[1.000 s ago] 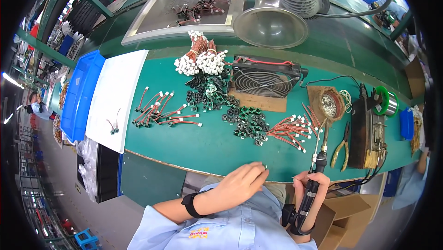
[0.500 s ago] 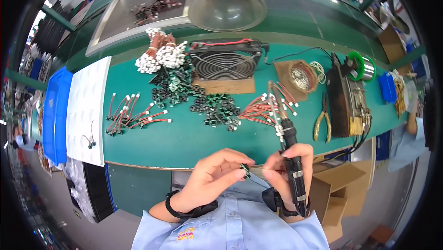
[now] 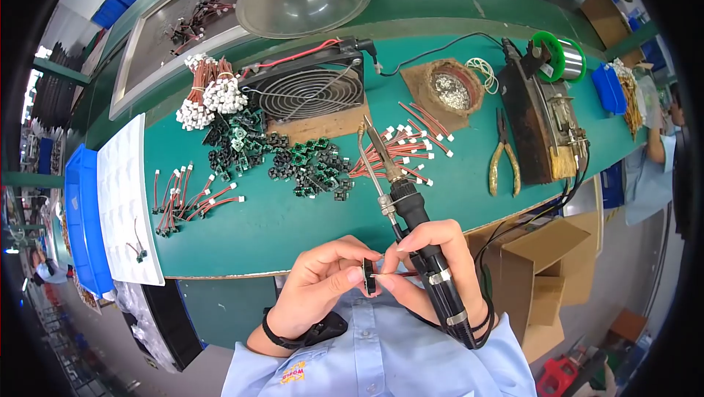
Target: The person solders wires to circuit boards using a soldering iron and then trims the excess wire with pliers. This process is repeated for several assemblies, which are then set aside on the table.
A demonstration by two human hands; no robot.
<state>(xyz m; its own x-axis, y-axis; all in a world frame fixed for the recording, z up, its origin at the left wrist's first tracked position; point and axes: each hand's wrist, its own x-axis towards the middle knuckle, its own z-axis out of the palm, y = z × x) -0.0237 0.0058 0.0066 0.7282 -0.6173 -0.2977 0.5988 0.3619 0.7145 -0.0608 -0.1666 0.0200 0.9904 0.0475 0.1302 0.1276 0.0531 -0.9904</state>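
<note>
Between the thumb and fingers of my left hand (image 3: 317,278) is a small green-and-black circuit board (image 3: 368,275), tilted nearly edge-on. My right hand (image 3: 449,250) grips a black-handled soldering iron (image 3: 411,205) with a thin metal tube clamped alongside; its tip points up and away over the bench. The same hand's thumb and index finger pinch a thin reddish wire lead (image 3: 405,274), its end at the board. Whether the end touches the board or sits in it I cannot tell. Loose wire leads with white plugs (image 3: 400,149) and a heap of small boards (image 3: 312,166) lie beyond my hands.
Wired boards (image 3: 187,199) lie to the left, beside a white tray (image 3: 125,192) and blue bin (image 3: 89,214). A fan (image 3: 312,93) stands behind the heap. Pliers (image 3: 504,155), a round tin (image 3: 451,93), a soldering station (image 3: 539,118) and a solder spool (image 3: 568,56) are at right.
My two hands have come closer together, bringing the wire end up to the board. The board has turned more edge-on. The whole view has shifted and tilted a little.
</note>
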